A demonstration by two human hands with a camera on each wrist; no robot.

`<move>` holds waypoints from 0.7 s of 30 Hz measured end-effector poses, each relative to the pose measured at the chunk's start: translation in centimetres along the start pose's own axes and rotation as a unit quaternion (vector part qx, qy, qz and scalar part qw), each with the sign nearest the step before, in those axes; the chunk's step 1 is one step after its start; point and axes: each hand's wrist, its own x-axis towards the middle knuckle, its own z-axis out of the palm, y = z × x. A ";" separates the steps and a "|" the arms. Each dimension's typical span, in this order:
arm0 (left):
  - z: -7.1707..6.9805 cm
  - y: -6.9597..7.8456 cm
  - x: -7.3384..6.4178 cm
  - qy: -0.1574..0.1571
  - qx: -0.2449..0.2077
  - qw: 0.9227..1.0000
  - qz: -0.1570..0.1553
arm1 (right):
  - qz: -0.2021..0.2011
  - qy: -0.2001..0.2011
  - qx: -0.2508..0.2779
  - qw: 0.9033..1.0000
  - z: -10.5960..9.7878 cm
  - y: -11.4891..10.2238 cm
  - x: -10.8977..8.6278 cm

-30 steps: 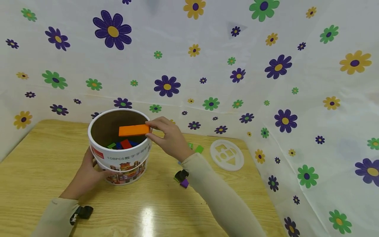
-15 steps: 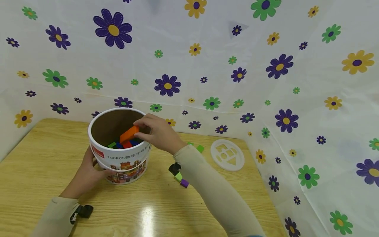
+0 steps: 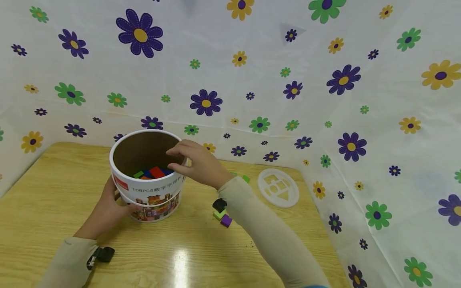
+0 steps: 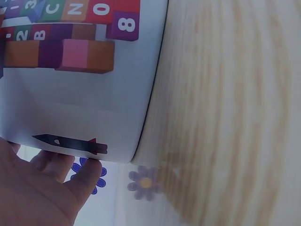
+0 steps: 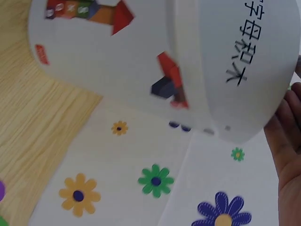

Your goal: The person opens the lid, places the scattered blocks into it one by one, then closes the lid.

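Note:
A white bucket [image 3: 151,188] with printed block pictures stands upright on the table, several coloured blocks low inside it, a red block [image 3: 157,173] on top. My left hand [image 3: 109,206] holds its left side, thumb across the front near the white handle; in the left wrist view those fingers [image 4: 87,176] curve against the wall. Over the right rim reaches my right hand [image 3: 198,163], thumb and fingers apart with nothing between them. In the right wrist view part of that hand [image 5: 289,155] shows at the bucket's edge. An orange patch shows among the blocks inside.
Right of the bucket lie a lime green block [image 3: 219,215] and a purple block [image 3: 226,221]. A green block [image 3: 246,179] lies farther back, partly behind the right arm. A white disc with cut-out shapes [image 3: 296,194] lies at the table's right. Flowered sheets hang behind and at right.
The right hand lowered an orange block into the bucket and let it go; its fingers are now apart above the rim. The left hand has kept its place on the bucket.

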 end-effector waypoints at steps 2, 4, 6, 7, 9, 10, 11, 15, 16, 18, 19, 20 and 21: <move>0.1 0.0 0.0 -0.002 -0.001 1.000 -0.003 | -0.010 0.032 -0.006 0.999 -0.5 0.9 -1.6; 0.2 -0.1 0.1 -0.004 -0.002 1.000 -0.006 | -0.004 0.059 -0.015 0.998 -0.9 2.1 -3.4; 0.2 -0.1 0.1 -0.004 0.000 1.000 -0.009 | 0.016 0.073 -0.022 0.997 -1.3 3.4 -5.4; 0.2 -0.2 0.1 -0.004 0.002 1.000 -0.009 | 0.031 0.075 -0.024 0.996 -1.4 4.1 -6.3; 0.2 -0.1 0.0 -0.001 0.004 1.000 -0.010 | 0.067 0.070 -0.022 0.995 -1.7 5.6 -8.3; 0.2 -0.1 0.0 0.000 0.005 1.000 -0.010 | 0.087 0.064 -0.024 0.994 -1.7 6.3 -9.2; 0.1 -0.1 -0.1 0.001 0.007 1.000 -0.010 | 0.107 0.058 -0.025 0.992 -1.7 6.9 -10.1; 0.0 -0.1 -0.2 0.001 0.008 1.000 -0.009 | 0.181 0.035 -0.043 0.982 -1.4 9.3 -13.3; 0.0 -0.1 -0.2 0.000 0.008 1.000 -0.007 | 0.196 0.030 -0.051 0.979 -1.3 9.8 -14.0; 0.0 -0.1 -0.1 -0.001 0.010 1.000 -0.007 | 0.222 0.015 -0.066 0.973 -1.1 10.8 -15.3; 0.0 -0.1 -0.1 0.000 0.012 1.000 -0.007 | 0.231 0.007 -0.073 0.970 -0.9 11.3 -15.8; 0.0 -0.1 -0.1 0.000 0.014 1.000 -0.007 | 0.240 -0.001 -0.079 0.968 -0.7 11.7 -16.2; 0.1 -0.2 -0.1 0.000 0.014 1.000 -0.006 | 0.245 -0.008 -0.082 0.966 -0.5 12.2 -16.6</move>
